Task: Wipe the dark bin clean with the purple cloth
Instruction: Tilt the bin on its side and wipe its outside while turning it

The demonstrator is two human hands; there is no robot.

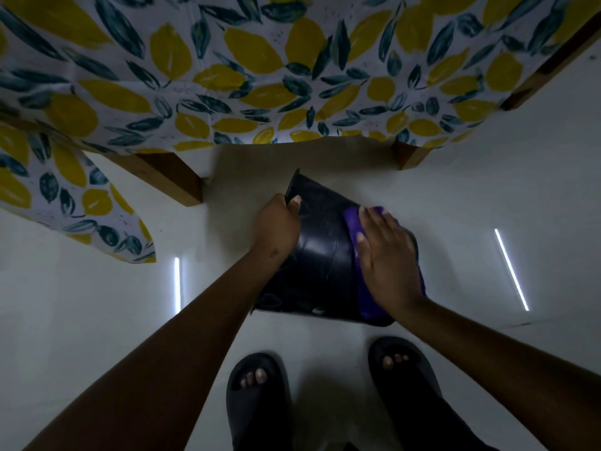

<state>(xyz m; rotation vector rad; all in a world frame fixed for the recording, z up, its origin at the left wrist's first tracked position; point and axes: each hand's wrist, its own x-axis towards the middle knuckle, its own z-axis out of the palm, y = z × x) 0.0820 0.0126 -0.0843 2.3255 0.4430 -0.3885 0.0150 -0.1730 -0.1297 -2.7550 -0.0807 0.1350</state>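
The dark bin (320, 255) lies tilted on its side over the pale floor, its glossy black wall facing up. My left hand (276, 222) grips its rim at the upper left, thumb over the edge. My right hand (387, 258) lies flat, fingers spread, pressing the purple cloth (353, 222) against the bin's right side. The cloth shows above my fingers and again below my wrist; the rest is hidden under my palm.
A table draped in a lemon-and-leaf cloth (260, 76) stands just beyond the bin, with wooden legs (172, 180) left and right (406, 154). My feet in black slippers (257, 398) stand close below the bin. Light strips reflect on the floor (512, 271).
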